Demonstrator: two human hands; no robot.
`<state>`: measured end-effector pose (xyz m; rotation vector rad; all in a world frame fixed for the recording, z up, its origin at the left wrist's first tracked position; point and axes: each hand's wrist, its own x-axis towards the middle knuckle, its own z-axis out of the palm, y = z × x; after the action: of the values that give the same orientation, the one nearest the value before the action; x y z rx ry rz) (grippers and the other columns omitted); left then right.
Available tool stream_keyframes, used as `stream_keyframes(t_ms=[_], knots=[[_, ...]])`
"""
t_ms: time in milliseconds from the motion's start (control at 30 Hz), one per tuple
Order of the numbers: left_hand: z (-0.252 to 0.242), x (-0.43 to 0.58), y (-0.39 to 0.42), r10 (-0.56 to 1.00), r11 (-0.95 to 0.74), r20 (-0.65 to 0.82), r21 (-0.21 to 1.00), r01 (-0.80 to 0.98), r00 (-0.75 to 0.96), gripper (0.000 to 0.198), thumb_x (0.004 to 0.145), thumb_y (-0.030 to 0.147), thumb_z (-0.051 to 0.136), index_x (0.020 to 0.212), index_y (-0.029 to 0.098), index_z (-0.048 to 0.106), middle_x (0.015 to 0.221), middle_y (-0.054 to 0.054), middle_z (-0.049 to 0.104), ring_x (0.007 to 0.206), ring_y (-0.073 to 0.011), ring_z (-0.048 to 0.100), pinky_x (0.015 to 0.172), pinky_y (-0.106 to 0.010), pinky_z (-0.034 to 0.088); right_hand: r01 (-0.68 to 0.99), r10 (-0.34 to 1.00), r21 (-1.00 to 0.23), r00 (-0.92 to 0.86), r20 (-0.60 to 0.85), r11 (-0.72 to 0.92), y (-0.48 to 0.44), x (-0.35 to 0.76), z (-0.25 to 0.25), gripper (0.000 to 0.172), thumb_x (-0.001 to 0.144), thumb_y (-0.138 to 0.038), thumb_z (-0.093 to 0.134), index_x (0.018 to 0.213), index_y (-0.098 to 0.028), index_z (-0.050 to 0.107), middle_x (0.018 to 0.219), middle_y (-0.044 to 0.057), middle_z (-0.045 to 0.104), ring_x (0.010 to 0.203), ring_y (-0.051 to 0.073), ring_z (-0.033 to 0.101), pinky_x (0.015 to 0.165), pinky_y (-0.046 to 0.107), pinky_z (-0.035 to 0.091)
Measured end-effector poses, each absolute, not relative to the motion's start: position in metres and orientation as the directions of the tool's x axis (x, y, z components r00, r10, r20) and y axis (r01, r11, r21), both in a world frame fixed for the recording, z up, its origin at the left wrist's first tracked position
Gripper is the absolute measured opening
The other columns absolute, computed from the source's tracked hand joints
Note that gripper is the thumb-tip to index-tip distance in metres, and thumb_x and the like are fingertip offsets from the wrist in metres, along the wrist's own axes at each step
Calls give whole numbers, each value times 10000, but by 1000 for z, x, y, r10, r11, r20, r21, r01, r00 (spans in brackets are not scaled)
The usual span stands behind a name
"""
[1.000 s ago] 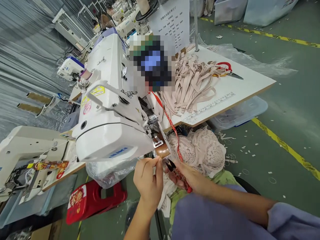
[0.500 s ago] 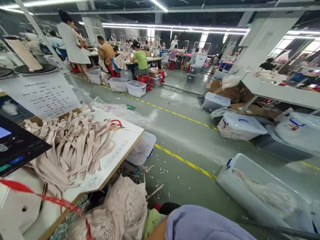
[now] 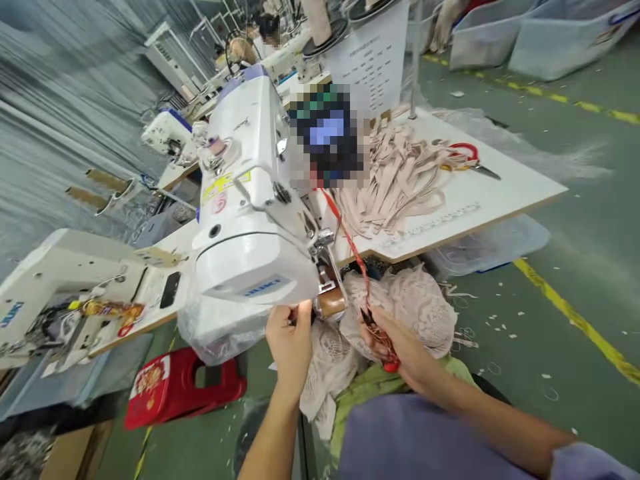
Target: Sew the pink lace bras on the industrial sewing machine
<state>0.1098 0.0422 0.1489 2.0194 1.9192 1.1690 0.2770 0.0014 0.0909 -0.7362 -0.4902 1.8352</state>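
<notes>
My right hand [image 3: 395, 337] is closed around a pair of thread snips [image 3: 369, 319], dark blades pointing up and a bit of red showing below the palm. A red ribbon [image 3: 354, 248] runs from the snips up toward the sewing machine's far side. My left hand [image 3: 289, 337] has its fingers curled in a pinch just under the front end of the white sewing machine [image 3: 250, 260]; whatever it holds is hidden. Beige lace fabric [image 3: 423, 310] lies bunched on and beside my lap, below and behind the right hand.
Beige strips [image 3: 395, 180] are heaped on the white table [image 3: 510, 193], with red-handled scissors [image 3: 483, 170] beside them. A red stool [image 3: 185, 390] stands at lower left. Another sewing machine [image 3: 60, 287] is further left. A lidded plastic box [image 3: 493, 243] sits below the table edge.
The view has swung left from the factory floor and aisle to the sewing machine. Both my hands have come into view, the right one holding the snips.
</notes>
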Motion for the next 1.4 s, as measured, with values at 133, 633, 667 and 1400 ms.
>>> stream_keyframes(t_ms=[133, 633, 667, 1400], knots=[[142, 124, 53, 925, -131, 348, 668, 733, -152, 259, 831, 346, 583, 625, 188, 589, 612, 23, 588, 614, -129, 498, 606, -246, 390, -634, 922, -670, -251, -293, -386, -2, 283, 82, 552, 737, -724, 658, 876, -201, 546, 622, -58, 471, 463, 59, 235, 458, 230, 154], [137, 144, 47, 933, 36, 153, 861, 508, -325, 346, 801, 446, 650, 598, 179, 563, 582, 45, 523, 606, -115, 429, 601, -246, 375, -421, 944, -848, -205, -257, -323, 3, 280, 79, 320, 799, -477, 648, 896, -203, 514, 688, -54, 447, 566, 92, 347, 531, 236, 282], [136, 145, 47, 929, 50, 146, 862, 505, -340, 371, 806, 461, 649, 587, 181, 545, 569, 49, 491, 596, -112, 403, 583, -246, 359, -406, 959, -871, -175, -224, -278, 5, 280, 81, 300, 792, -454, 650, 891, -202, 520, 713, -44, 468, 601, 101, 387, 564, 240, 325], [132, 142, 47, 812, -141, 534, 573, 807, -237, 342, 871, 378, 614, 583, 196, 598, 543, 25, 530, 571, -134, 455, 565, -261, 350, 434, 616, -561, 17, 788, 705, 81, 264, 83, 231, 1000, -257, 503, 1055, -222, 725, 783, 47, 705, 736, 174, 625, 691, 282, 457]])
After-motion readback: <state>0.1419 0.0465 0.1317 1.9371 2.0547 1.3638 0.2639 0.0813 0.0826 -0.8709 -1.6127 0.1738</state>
